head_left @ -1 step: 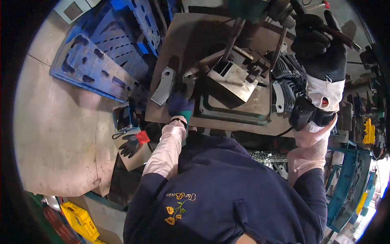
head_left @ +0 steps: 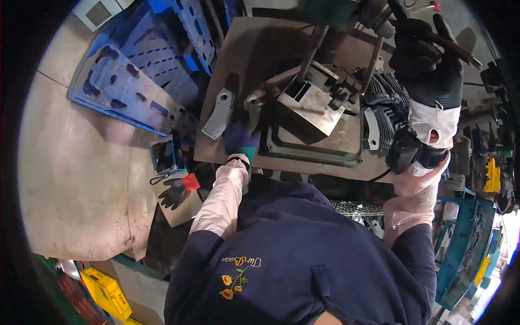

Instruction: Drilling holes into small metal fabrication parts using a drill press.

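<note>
My right hand (head_left: 420, 54), in a black glove, is raised at the upper right. Its middle fingers are curled round a dark rod-shaped handle (head_left: 455, 50), while two other fingers stick out. My left hand (head_left: 240, 140), in a dark purple glove with a green cuff, is low at the table's near edge. Shadow and blur hide its fingers. It meets the lower end of a metal plate (head_left: 253, 107); whether it grips it I cannot tell. Another grey metal plate (head_left: 219, 115) with a hole lies just left. Right of the hand, a block-shaped metal fixture (head_left: 311, 111) stands below the machine's posts.
Stacked metal plates (head_left: 382, 119) lie right of the fixture on the worktable (head_left: 238, 49). Blue plastic pallets (head_left: 124, 89) stand at the left. A black-and-red glove (head_left: 180, 190) lies below the table edge. Yellow bins (head_left: 107, 292) sit at the lower left. A red-tipped lever (head_left: 435, 6) projects above.
</note>
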